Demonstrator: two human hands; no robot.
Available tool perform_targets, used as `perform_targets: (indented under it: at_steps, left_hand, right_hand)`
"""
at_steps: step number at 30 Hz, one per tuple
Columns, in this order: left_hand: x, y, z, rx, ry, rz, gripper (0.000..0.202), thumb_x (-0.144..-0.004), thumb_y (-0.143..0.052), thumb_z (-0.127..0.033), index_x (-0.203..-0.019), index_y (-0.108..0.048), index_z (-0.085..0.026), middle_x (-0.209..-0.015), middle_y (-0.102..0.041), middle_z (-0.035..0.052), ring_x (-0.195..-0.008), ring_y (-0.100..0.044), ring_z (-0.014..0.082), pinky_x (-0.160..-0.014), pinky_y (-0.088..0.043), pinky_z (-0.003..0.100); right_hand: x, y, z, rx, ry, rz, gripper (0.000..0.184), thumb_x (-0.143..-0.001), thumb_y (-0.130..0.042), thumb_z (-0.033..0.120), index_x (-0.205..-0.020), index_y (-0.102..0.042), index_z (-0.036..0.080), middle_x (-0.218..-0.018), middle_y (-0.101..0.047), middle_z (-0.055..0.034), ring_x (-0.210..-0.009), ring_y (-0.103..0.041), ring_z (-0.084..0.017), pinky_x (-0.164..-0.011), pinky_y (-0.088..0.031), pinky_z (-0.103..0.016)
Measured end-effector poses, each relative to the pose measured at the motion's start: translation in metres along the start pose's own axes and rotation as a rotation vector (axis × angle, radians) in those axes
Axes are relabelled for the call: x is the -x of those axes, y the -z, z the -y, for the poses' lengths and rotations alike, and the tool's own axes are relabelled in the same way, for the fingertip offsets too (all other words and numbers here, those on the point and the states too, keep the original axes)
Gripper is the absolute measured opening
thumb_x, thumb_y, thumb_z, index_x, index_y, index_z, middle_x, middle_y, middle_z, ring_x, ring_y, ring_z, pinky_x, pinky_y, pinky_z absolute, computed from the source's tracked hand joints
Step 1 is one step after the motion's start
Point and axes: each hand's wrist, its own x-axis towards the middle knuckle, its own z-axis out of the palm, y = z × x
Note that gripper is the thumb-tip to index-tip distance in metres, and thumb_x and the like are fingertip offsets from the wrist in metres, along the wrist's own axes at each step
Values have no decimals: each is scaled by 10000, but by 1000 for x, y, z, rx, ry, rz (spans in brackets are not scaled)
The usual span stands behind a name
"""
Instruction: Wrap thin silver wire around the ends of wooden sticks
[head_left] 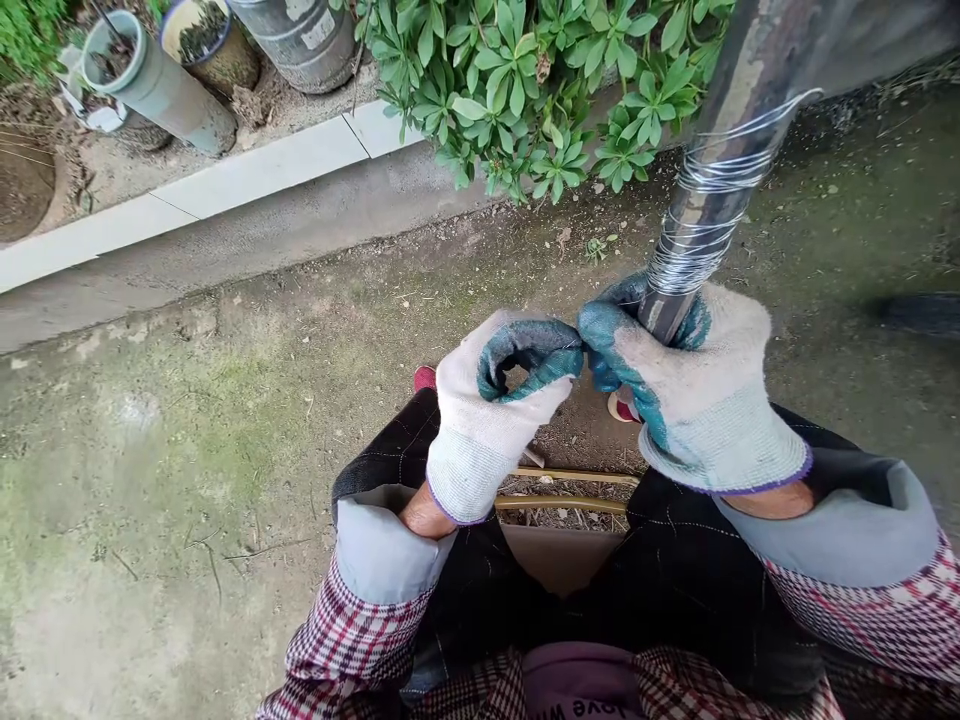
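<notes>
A metal pipe (731,130) slants down from the upper right, with silvery wire (694,230) wound around it in many loose turns. My right hand (697,380), in a white glove with a teal coated palm, is closed around the pipe's lower end. Just left of it, my left hand (506,400), gloved the same way, has thumb and fingertips pressed together in a pinch. Its fingertips almost meet those of the right glove. Whatever sits in that pinch is too thin or hidden to make out.
A leafy green shrub (517,90) overhangs a low wall with a white tiled edge (255,170). Behind the edge stand a tall grey pot (161,90), a yellowish pot (225,60) and a metal bucket (300,40). Between my knees is a stool's yellow frame (562,503).
</notes>
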Motion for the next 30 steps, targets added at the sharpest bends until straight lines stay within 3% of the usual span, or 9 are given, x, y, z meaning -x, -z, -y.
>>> perform_targets:
  at_steps: [9,14,19,22,26,30]
  left_hand:
    - [2,4,0,-329,-104,-65,147,-803,-739,-137,-901,-743,-247,-936,-766,6,-907,-734,214,-887,-621,356]
    - [1,8,2,-349,-185,-36,185,-801,-749,-141,-926,-727,-276,-1006,-749,7,-969,-731,229,-909,-626,396]
    - [-1,14,4,-342,-108,12,203,-812,-776,-197,-970,-724,-313,-1066,-733,39,-1102,-719,293,-918,-654,474]
    - [1,15,5,-390,-123,-10,216,-830,-774,-218,-1021,-727,-308,-1095,-736,41,-1127,-716,289,-938,-649,459]
    - [4,14,8,-445,-302,-89,211,-857,-747,-178,-1049,-725,-264,-1131,-746,45,-1083,-735,255,-981,-619,418]
    - [1,13,16,-517,-369,-106,224,-840,-737,-140,-1036,-714,-248,-1138,-751,43,-1094,-734,230,-990,-604,365]
  right_hand:
    - [-2,-6,4,-128,-82,32,352,-735,-902,434,-674,-617,235,-537,-543,32,-426,-466,-120,-358,-393,-269]
    - [-5,-5,-2,-179,-158,94,402,-734,-891,497,-664,-615,213,-511,-542,43,-391,-461,-101,-328,-392,-238]
    - [-1,-7,-1,-184,-255,164,433,-724,-898,511,-652,-593,212,-498,-542,32,-381,-468,-110,-323,-400,-247]
    - [4,-8,-3,-217,-301,209,423,-732,-887,504,-655,-595,209,-508,-551,30,-388,-474,-108,-333,-403,-240]
    - [9,-8,-8,-287,-348,256,386,-764,-858,480,-677,-603,204,-546,-577,27,-419,-499,-106,-363,-428,-228]
    - [12,-11,-7,-249,-292,207,397,-753,-868,490,-688,-584,220,-533,-557,43,-397,-483,-106,-345,-407,-231]
